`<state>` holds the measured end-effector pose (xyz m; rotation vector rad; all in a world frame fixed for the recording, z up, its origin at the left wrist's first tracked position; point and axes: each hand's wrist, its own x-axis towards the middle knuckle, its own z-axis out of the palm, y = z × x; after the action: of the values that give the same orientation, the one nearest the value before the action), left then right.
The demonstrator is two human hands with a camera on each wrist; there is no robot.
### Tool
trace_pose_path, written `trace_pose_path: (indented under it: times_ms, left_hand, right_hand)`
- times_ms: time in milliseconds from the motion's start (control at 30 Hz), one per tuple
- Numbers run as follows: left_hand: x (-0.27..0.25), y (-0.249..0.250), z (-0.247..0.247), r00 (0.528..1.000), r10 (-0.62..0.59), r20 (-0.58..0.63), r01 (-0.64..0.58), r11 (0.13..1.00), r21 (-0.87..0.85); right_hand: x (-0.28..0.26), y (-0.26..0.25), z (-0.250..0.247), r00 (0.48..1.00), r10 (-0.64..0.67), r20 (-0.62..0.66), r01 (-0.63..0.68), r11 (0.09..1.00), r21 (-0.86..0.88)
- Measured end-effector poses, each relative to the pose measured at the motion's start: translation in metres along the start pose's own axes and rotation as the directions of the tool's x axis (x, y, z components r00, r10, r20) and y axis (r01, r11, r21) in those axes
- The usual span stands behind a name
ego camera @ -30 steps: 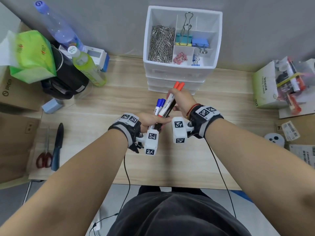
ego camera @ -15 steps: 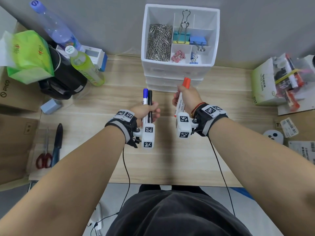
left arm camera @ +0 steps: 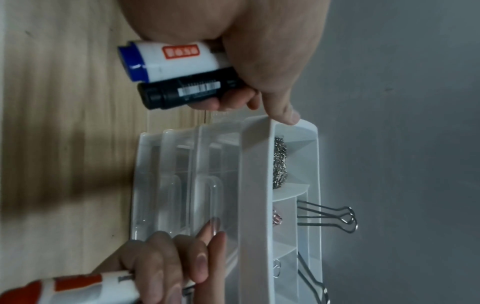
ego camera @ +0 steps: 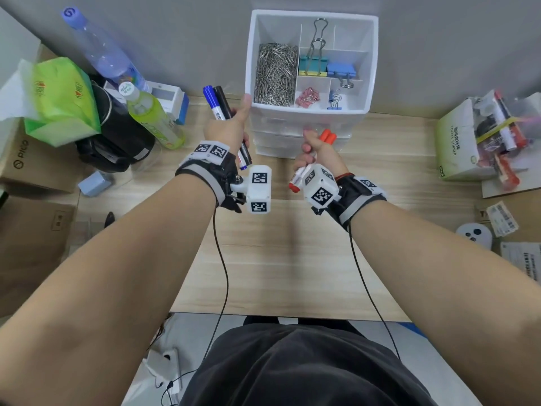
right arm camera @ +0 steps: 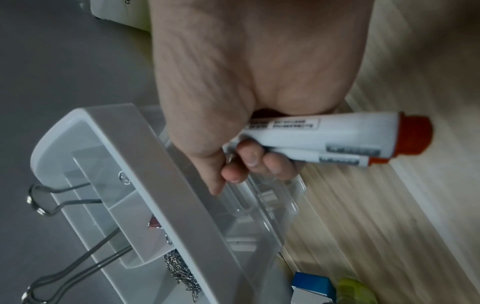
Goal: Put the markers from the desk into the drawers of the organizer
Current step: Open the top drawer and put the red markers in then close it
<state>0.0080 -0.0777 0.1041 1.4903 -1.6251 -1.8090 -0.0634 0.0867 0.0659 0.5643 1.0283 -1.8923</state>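
Pale wooden desk [ego camera: 292, 259] against a grey wall, with a white organizer [ego camera: 310, 109] at its back edge: open tray on top, clear drawers below, all closed. I see my left hand [ego camera: 227, 128] wrapped around a blue-capped white marker [ego camera: 213, 102] and a black marker [ego camera: 224, 104], caps up, thumb tip touching the tray's left corner. My right hand [ego camera: 314, 158] grips two white markers with orange-red caps [ego camera: 328, 136], its fingertips [left arm camera: 211, 226] against the top drawer's front [left arm camera: 207, 185].
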Motion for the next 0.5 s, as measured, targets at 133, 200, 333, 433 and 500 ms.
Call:
trace_pose_path:
  times_ms: [133,200,333,433,500]
  left_hand:
    - [-0.003,0.01,0.002,0.999,0.051,-0.004,-0.051,0.995,0.084]
    - [-0.002,0.009,0.002,0.999,0.042,0.013,-0.043,0.993,0.109]
    - [-0.004,0.007,-0.001,0.998,0.045,0.051,-0.052,0.988,0.148]
    - [-0.009,0.001,-0.005,0.992,0.054,0.116,-0.082,0.963,0.258]
    - [-0.009,-0.005,-0.007,0.991,0.041,0.129,-0.08,0.946,0.315]
  right_hand:
    - [-0.002,0.003,-0.001,1.0,0.01,-0.008,-0.011,1.0,-0.026]
    - [-0.005,0.007,-0.006,1.0,0.0,-0.031,-0.001,0.998,-0.059]
    - [-0.015,0.014,-0.012,0.996,0.001,-0.09,-0.018,0.982,-0.188]
    - [-0.028,0.013,-0.01,0.984,-0.053,-0.168,-0.052,0.823,-0.566]
    - [-0.035,0.01,0.0,0.983,-0.161,-0.085,0.027,0.589,-0.807]
